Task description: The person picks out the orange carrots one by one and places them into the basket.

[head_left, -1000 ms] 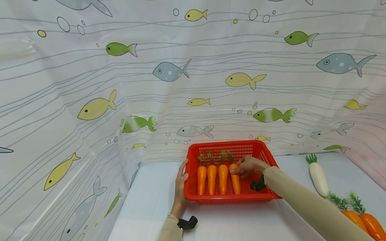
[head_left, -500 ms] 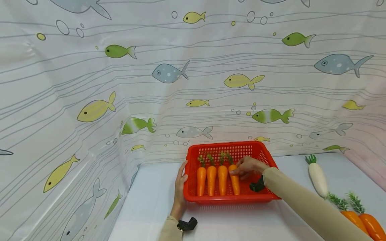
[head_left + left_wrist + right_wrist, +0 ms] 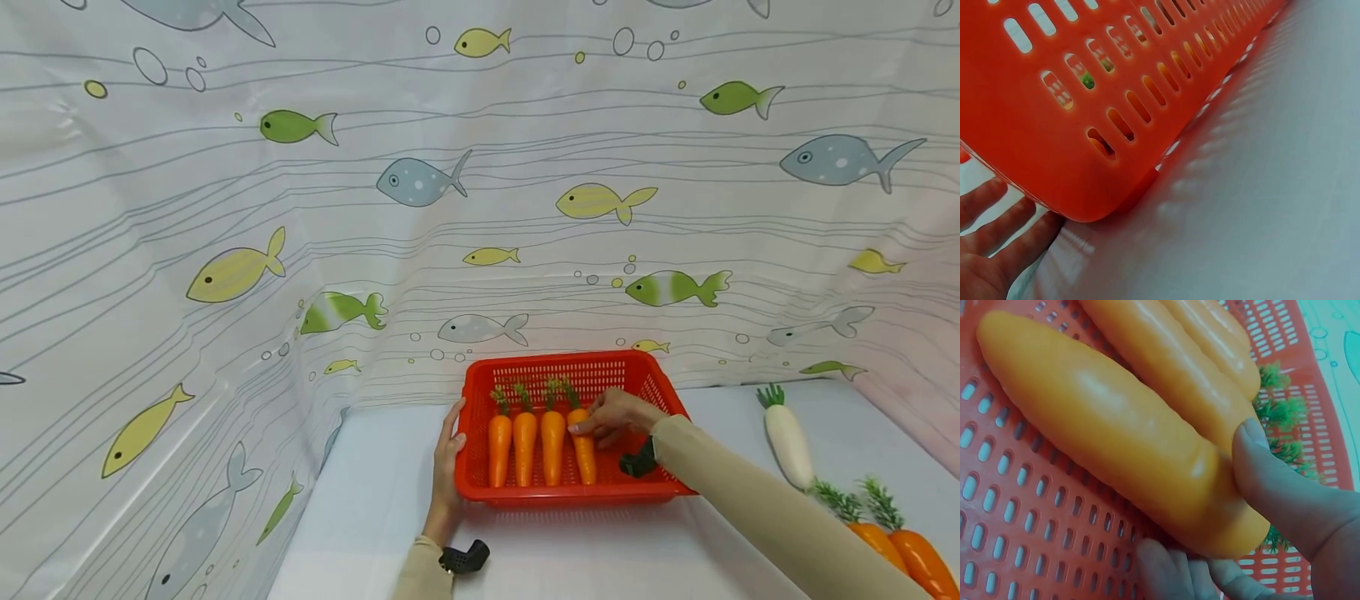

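Note:
In the head view, several orange carrots with green tops lie side by side in a red perforated basket (image 3: pixel 566 492). My right hand (image 3: pixel 621 412) holds the upper end of the rightmost carrot (image 3: pixel 584 454). In the right wrist view, the thumb (image 3: pixel 1272 475) lies on one side of that carrot (image 3: pixel 1104 412), with fingers curled at the other. My left hand (image 3: pixel 447 467) touches the basket's left side from outside. The left wrist view shows its fingers (image 3: pixel 1025 244) fairly straight at the basket's edge, partly hidden by it.
A white radish (image 3: pixel 790 444) with green leaves lies on the white table (image 3: pixel 375 500), right of the basket. Two more carrots (image 3: pixel 926 558) lie at the lower right, partly behind the right sleeve. A fish-patterned curtain (image 3: pixel 525 283) rises behind and to the left.
The head view has tilted slightly. Both hands keep their places, the right on the rightmost carrot and the left at the basket's side.

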Available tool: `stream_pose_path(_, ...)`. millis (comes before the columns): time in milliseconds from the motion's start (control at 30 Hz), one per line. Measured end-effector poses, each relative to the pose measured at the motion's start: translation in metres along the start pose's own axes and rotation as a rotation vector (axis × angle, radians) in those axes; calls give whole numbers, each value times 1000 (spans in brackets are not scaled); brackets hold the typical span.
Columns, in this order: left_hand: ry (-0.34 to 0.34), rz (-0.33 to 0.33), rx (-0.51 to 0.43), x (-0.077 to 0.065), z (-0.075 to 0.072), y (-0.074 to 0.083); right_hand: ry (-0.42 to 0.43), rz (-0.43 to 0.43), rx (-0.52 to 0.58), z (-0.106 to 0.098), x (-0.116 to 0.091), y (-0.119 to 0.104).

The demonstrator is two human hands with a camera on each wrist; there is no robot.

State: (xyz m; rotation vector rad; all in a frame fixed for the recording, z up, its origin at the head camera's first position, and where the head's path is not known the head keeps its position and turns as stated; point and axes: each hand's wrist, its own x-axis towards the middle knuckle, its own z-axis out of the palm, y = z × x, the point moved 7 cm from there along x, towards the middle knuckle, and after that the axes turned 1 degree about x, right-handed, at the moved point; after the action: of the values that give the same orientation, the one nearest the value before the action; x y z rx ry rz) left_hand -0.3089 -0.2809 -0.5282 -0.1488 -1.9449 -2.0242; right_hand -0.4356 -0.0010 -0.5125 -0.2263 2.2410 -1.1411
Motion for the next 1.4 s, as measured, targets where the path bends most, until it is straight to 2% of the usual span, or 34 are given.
stream_pose_path(200, -13, 2, 5, 0, 0, -5, 50, -10, -40, -4, -8, 2)
stream_pose_path(367, -6, 13, 14, -1, -1, -5, 44, -40, -73, -6, -22, -6)
stream_pose_path(667, -7, 33, 28, 0, 1, -4, 89, -68, -116, -43, -56, -14)
stream_pose_path(867, -17, 18, 17, 0, 2, -6, 147, -132, -137, -65, -88, -10)
stream_pose_path(1100, -4, 28, 19, 0, 1, -6, 166, -167, -123, -96, -123, 10)
stream_pose_path(1400, 9, 23, 44, 0, -1, -5, 233, -98, -289, -141, -155, 58)
